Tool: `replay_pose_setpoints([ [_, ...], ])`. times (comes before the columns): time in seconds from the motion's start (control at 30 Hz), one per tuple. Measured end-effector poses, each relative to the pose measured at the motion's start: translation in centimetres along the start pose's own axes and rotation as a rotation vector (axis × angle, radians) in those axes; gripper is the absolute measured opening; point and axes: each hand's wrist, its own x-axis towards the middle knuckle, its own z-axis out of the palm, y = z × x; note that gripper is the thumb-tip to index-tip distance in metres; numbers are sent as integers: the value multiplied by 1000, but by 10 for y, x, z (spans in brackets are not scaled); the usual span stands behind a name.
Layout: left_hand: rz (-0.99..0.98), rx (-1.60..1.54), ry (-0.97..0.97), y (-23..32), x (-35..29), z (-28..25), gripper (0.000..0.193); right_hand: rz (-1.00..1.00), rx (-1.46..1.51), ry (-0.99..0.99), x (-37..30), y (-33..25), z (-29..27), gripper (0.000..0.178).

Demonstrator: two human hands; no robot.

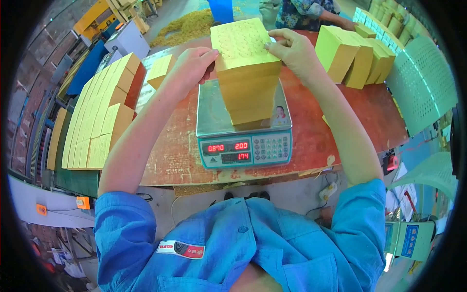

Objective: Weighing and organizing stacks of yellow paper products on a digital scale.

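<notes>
A tall stack of yellow paper (248, 92) stands on the steel pan of a digital scale (206, 114). Rows of raised marks cover its top sheet. At the upper left edge, my left hand (197, 63) has its thumb on the stack and its other fingers curled. My right hand (297, 52) pinches the upper right edge between thumb and forefinger. The scale's red digits are lit, with a keypad beside them.
The scale sits on a worn red table (165, 163). Rows of yellow paper blocks (99, 114) lie at the left, with one loose block (160, 70) nearby. More paper stacks (350, 56) stand at the far right, near another person's hand (348, 24). A green perforated panel (423, 82) rises at right.
</notes>
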Motion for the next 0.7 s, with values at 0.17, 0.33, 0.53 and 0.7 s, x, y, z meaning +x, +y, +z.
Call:
replay_pose_setpoints([
  [0.17, 52, -34, 139, -30, -19, -3, 33, -12, 267, 144, -21, 6, -4, 36],
  [0.33, -33, -279, 377, -96, -65, -23, 33, 171, 441, 198, -58, 48, -41, 29],
  [0.53, -339, -444, 551, -187, -143, -62, 27, 346, 438, 142, -101, 101, -78, 27],
  [0.7, -421, -553, 622, -198, -178, -49, 24, 388, 453, 80, -105, 118, -80, 29],
])
